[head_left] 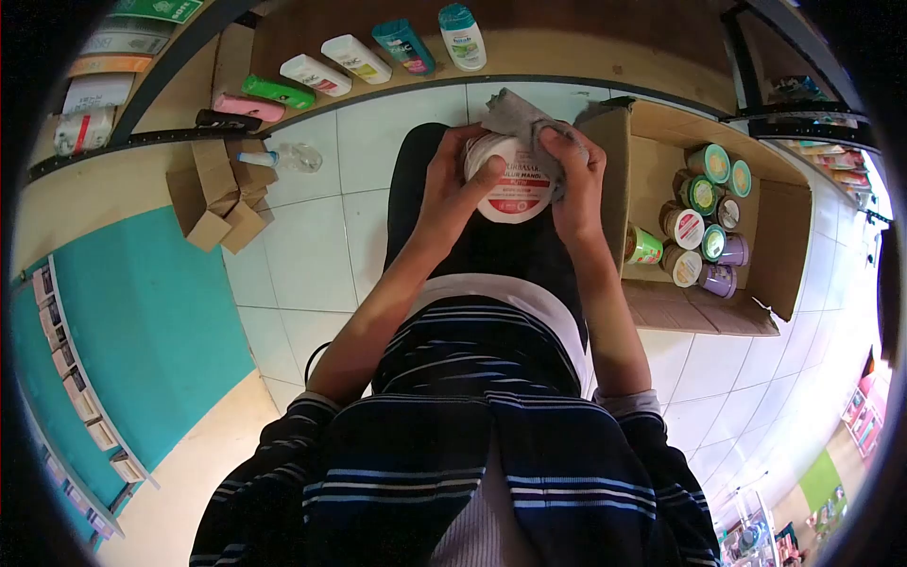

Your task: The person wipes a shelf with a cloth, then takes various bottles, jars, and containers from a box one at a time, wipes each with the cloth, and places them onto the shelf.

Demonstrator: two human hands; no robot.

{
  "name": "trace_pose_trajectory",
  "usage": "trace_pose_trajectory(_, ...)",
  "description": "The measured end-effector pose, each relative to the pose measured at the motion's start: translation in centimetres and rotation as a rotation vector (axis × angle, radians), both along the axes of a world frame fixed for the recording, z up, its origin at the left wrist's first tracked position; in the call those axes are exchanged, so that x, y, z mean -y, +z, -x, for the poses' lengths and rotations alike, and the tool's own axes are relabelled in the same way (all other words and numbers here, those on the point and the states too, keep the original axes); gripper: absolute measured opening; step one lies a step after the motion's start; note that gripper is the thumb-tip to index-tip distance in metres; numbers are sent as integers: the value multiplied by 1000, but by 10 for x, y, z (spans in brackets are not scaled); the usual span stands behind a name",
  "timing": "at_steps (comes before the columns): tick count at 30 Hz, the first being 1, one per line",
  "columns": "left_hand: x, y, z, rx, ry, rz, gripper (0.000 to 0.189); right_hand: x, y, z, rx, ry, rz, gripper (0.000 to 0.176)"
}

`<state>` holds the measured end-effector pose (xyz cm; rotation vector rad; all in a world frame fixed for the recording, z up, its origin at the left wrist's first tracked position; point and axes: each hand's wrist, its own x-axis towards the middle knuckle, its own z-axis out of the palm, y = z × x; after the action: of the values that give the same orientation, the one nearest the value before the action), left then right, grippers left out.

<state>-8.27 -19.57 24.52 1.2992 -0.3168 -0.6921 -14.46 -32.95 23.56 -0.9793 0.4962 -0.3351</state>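
Observation:
In the head view, a round white tub [511, 181] with a red-and-white label on its lid is held in front of me, above my lap. My left hand [461, 180] is closed around its left side, with the thumb on the lid. A grey cloth [518, 113] is bunched in my right hand [574, 170] and touches the tub's upper right side. Some fingers of both hands are hidden behind the tub and cloth.
An open cardboard box [652, 307] with several tubs stands at the right. Ahead, a shelf [529, 61] carries several bottles. Small cardboard boxes [219, 194] and a clear plastic bottle [300, 158] lie on the white tiled floor [302, 236] at the left.

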Motion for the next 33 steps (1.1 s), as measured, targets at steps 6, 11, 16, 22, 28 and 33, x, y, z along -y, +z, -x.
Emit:
trace_pose_trajectory(6, -5, -3, 2, 83, -154, 57, 59, 2, -24, 6, -34, 4, -424, 26)
trace_pose_trajectory(11, -3, -5, -2, -7, -145, -19, 71, -8, 6, 23, -13, -27, -97, 30)
trace_pose_trajectory(16, 0, -18, -4, -23, -177, -175, 59, 9, -4, 37, 70, -194, -418, 16)
trace_pose_trajectory(22, 20, -40, -20, -447, -5, -150, 60, -7, -22, 48, -200, 156, 346, 25)
trace_pose_trajectory(28, 25, -52, -15, -535, -6, -143, 66, -78, -42, 62, 0, 406, 882, 32)
trace_pose_trajectory(33, 7, -83, 14, -615, -125, -132, 63, -16, -6, 43, -366, -37, 1145, 69)
